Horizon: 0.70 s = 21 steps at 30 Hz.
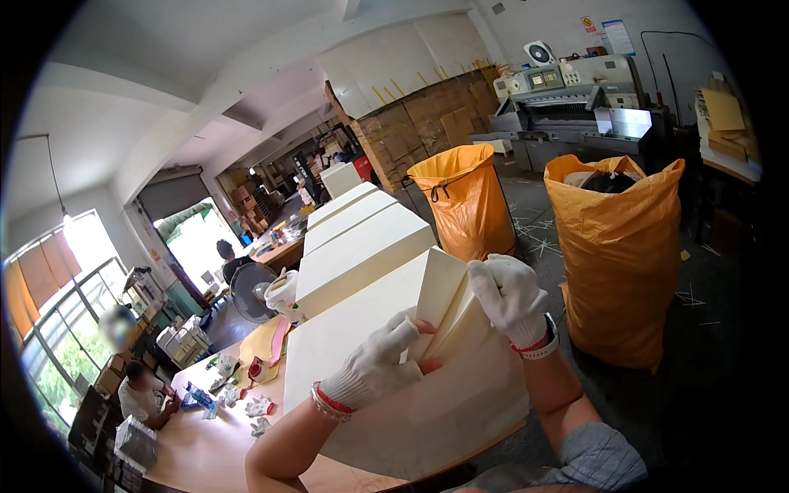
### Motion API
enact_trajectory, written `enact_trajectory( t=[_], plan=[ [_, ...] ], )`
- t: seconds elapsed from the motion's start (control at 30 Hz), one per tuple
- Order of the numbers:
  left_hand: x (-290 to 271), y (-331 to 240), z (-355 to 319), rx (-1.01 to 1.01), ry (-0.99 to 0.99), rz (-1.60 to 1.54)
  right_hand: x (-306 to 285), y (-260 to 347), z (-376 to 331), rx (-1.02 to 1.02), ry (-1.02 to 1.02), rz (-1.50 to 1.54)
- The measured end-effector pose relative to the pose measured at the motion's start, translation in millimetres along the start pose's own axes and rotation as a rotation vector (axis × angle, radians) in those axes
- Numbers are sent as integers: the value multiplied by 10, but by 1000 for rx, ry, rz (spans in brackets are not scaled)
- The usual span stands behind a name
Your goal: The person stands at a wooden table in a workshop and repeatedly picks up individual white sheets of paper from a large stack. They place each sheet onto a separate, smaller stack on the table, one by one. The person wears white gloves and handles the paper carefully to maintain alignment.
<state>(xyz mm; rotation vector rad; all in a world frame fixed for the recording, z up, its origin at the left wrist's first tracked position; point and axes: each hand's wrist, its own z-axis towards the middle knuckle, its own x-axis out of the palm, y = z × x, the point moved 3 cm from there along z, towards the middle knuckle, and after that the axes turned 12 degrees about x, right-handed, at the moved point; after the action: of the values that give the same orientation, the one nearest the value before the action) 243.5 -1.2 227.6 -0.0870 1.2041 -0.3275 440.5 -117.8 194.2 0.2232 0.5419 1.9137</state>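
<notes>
Both forearms are coming up from below, bare to the wrist and bent inward so the two gloved hands are meeting over the nearest stack of cream paper (362,329). The left hand (376,367) is lying knuckles-up on the stack's top, its fingers curling under a lifted wad of sheets (444,297) and pinching its lower edge. The right hand (511,297) is arching over from above, closing around the wad's upper corner and bending it upward — a watch band is showing at that wrist.

The gloves are white knitted cotton with red-trimmed cuffs. The paper looks smooth, matte and thick, cut into tall square-edged blocks; the nearest block is sitting on the wooden surface (205,452), with more stacks (362,238) lined up behind it. To the right, two bulging orange woven sacks (618,246) are standing on the dark floor, seemingly among scattered paper slivers, though that is hard to make out. A grey cutting machine (575,99) is sitting beyond them.
</notes>
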Motion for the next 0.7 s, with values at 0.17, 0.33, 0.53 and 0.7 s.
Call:
enact_trajectory(
  t=[0.17, 0.33, 0.53, 0.7],
  plan=[
    [-43, -45, 30, -12, -20, -8, -6, -18, -44, -194, -63, -139],
    [3, -22, 11, 83, -110, -2, -7, 7, -24, -198, -26, -93],
    [-13, -82, 66, -31, 64, 20, -8, 8, -30, -120, -94, -60],
    [-16, -44, 27, -15, -34, -6, -1, -20, -25, -111, -78, -27]
  ],
)
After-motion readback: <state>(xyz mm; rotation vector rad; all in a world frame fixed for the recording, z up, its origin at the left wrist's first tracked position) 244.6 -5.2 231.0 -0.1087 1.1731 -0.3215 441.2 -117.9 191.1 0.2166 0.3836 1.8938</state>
